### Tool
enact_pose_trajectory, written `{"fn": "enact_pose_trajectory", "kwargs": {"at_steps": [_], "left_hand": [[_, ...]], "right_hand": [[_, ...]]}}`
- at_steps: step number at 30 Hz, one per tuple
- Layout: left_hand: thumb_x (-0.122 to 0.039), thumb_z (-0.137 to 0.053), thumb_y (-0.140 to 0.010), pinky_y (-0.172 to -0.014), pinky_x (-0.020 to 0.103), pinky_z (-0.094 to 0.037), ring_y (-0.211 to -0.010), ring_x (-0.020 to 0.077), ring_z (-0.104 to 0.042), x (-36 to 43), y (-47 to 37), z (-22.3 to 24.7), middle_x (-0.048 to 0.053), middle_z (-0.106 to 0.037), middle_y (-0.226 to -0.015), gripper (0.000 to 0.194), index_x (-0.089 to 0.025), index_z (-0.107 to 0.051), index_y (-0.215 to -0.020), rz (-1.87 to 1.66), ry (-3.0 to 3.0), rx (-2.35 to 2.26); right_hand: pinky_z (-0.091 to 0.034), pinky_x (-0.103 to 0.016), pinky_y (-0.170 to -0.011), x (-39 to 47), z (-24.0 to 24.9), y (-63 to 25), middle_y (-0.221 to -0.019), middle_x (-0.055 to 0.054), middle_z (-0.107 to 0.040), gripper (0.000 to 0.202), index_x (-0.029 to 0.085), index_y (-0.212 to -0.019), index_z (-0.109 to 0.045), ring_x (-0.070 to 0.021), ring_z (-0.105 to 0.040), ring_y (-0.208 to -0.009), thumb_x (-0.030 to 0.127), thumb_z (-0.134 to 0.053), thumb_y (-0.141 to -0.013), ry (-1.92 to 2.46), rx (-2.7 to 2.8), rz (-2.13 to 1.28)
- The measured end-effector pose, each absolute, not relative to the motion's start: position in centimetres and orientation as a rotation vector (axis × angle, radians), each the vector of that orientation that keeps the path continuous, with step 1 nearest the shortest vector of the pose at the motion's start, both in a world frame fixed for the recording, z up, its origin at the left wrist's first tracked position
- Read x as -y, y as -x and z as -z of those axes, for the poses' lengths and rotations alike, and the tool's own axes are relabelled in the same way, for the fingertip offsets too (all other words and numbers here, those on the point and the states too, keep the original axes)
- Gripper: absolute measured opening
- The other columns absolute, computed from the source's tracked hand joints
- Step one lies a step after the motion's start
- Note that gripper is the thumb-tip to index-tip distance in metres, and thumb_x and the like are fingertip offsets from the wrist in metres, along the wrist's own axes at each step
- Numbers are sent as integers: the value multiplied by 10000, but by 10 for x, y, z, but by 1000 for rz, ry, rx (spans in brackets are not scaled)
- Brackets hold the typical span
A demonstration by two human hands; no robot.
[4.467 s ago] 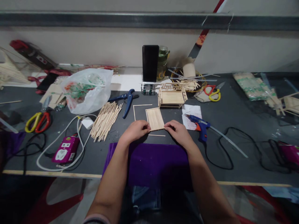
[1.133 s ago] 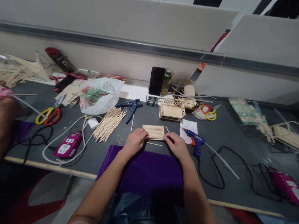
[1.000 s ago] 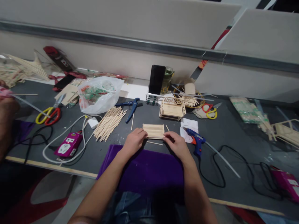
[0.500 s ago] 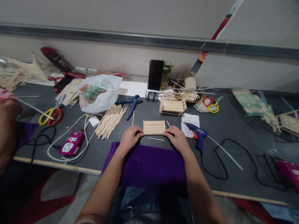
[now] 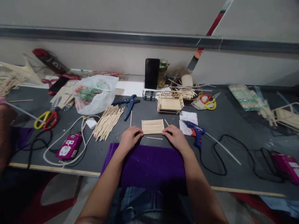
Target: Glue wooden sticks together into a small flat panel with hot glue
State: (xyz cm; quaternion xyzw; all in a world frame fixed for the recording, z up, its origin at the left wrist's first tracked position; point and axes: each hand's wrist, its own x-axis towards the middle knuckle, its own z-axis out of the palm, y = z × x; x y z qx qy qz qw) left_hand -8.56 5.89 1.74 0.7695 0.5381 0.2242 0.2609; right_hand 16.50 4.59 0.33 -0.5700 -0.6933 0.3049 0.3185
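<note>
A small flat panel of wooden sticks [image 5: 153,126] lies on the dark table in front of me. My left hand [image 5: 131,137] pinches its near left corner between thumb and fingers. At the near right corner, my right hand [image 5: 174,135] grips the panel the same way. One loose stick [image 5: 154,138] lies just on my side of the panel, and another short stick [image 5: 166,122] leans beside its right edge. A blue glue gun [image 5: 197,132] rests on a white paper [image 5: 189,115] to the right. Beneath my forearms is a folded purple cloth [image 5: 153,166].
Behind the panel stand a small stick-built piece [image 5: 170,104] and a propped phone [image 5: 152,74]. To the left are a stick pile [image 5: 108,123], blue cutters [image 5: 130,107], a plastic bag [image 5: 97,93] and a pink power strip [image 5: 69,146]. Another person's hand [image 5: 5,115] holds a glue gun far left.
Both hands keep hold of the panel's near corners, with almost no movement. The view has shifted slightly, and the other person's hand has moved a little toward the left edge.
</note>
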Motion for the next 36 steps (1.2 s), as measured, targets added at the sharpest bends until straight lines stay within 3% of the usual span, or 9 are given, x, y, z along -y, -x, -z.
{"fn": "enact_pose_trajectory", "kwargs": {"at_steps": [15, 21, 28, 32, 36], "left_hand": [[-209, -623, -836, -738, 280, -434, -816, 170, -612, -60, 86, -12, 11, -681, -818, 67, -213, -654, -776, -624, -2102, -1448], [-181, -627, -830, -745, 275, -437, -821, 166, -617, -60, 86, -11, 6, -683, -828, 65, -214, -666, -788, -610, -2054, -1434], [-214, -608, -846, -761, 273, -446, -834, 165, -620, -60, 88, -11, 7, -686, -855, 62, -216, -669, -834, -634, -2011, -1433], [-253, -581, -861, -811, 314, -445, -919, 210, -594, -70, 111, -18, 52, -668, -922, 113, -193, -657, -917, -710, -1973, -1853], [-265, -555, -863, -823, 374, -438, -1047, 293, -532, -83, 141, -25, 115, -610, -1046, 167, -195, -653, -978, -496, -1804, -2473]], "right_hand": [[-427, -259, -670, -41, -10, -169, -801, -4, -583, 110, 209, -890, -635, -142, -550, -687, 197, -561, -809, 1568, 1861, -838], [-441, -289, -731, -39, -6, -158, -865, -49, -613, 148, 225, -872, -697, -188, -592, -826, 244, -550, -864, 1541, 2042, -618], [-432, -293, -738, -38, -5, -153, -862, -62, -602, 178, 208, -829, -654, -206, -588, -868, 243, -494, -900, 1507, 2184, -500], [-431, -278, -727, -38, -7, -153, -843, -50, -593, 175, 207, -826, -638, -185, -584, -821, 253, -485, -898, 1487, 2078, -476], [-418, -261, -686, -40, -10, -147, -847, -36, -586, 189, 205, -814, -633, -162, -580, -762, 284, -483, -898, 1538, 1977, -418]]}}
